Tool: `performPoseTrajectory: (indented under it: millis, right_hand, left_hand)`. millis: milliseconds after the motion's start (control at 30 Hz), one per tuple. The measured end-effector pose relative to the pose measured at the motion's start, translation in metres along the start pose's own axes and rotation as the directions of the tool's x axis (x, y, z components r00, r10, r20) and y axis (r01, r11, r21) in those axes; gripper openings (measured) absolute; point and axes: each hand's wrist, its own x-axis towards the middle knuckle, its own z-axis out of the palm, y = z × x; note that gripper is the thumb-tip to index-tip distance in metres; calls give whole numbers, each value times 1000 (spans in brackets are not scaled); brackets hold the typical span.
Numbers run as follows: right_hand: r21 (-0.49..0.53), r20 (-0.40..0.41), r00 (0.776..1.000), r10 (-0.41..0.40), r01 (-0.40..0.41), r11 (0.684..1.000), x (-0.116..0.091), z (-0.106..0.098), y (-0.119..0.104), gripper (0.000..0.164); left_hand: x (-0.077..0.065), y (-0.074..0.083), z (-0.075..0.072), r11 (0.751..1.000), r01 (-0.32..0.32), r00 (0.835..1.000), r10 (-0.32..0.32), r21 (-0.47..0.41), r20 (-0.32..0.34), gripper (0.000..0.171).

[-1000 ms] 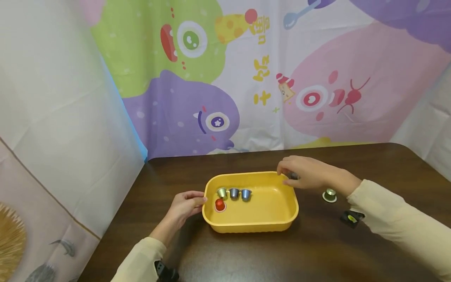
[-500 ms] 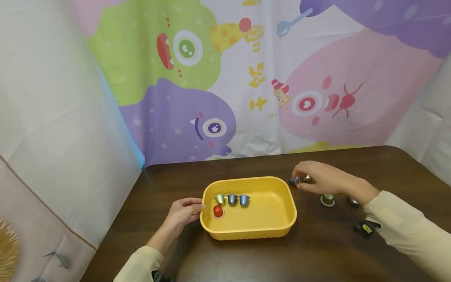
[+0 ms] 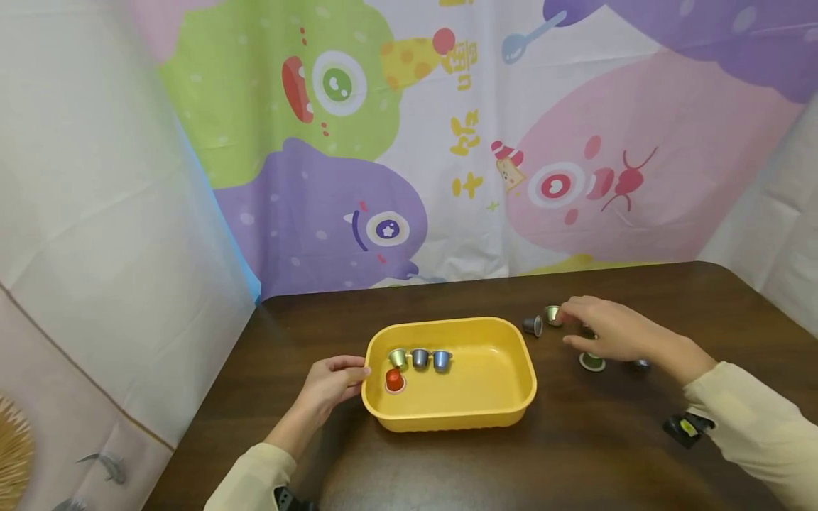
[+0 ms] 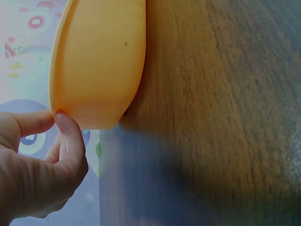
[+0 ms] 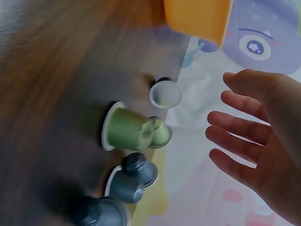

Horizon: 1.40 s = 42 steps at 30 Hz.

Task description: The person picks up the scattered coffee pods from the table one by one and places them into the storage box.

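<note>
My left hand [image 3: 332, 387] pinches the left rim of a yellow tray [image 3: 447, 420] between thumb and fingers; the left wrist view shows the thumb and a fingertip meeting at the rim. Inside the tray are a light green coffee capsule [image 3: 397, 359], a dark grey one [image 3: 420, 359], a blue one [image 3: 442, 360] and a red one [image 3: 394, 380]. My right hand [image 3: 610, 330] hovers over loose capsules right of the tray, fingers spread and holding nothing. Nearest it are a pale green capsule [image 3: 553, 316], a dark grey capsule [image 3: 533, 326] on its side and a green capsule [image 5: 127, 129].
Several dark blue-grey capsules [image 5: 124, 184] stand or lie close together beyond the green one, partly hidden by my right hand in the head view. The brown table [image 3: 486, 468] ends at a cartoon-printed curtain [image 3: 466, 234] behind. A white cloth [image 3: 115, 177] hangs on the left.
My right hand has moved right, from the tray's far right corner past the dark grey capsule, which now lies beside the tray. The left hand has kept its pinch on the rim.
</note>
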Motion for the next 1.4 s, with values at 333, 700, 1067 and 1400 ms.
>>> performPoseTrajectory:
  millis: [333,700,1067,1400]
  right_hand:
    - [-82,-84,996,-37,30,996,-17,12,8,24]
    - [-166,-145,981,-127,102,981,-32,35,22,29]
    - [-141,-87,988,-127,114,983,-37,50,28,29]
    - [-144,-86,989,-121,108,984,-38,53,31,28]
  left_hand:
    - [0,2,-2,1000,-11,1000,11,-9,9,32]
    - [0,4,-2,1000,-15,1000,15,-4,1,31]
    - [-1,2,-2,1000,-12,1000,12,5,3,31]
    - [-2,2,1,1000,3,1000,-3,14,-7,29]
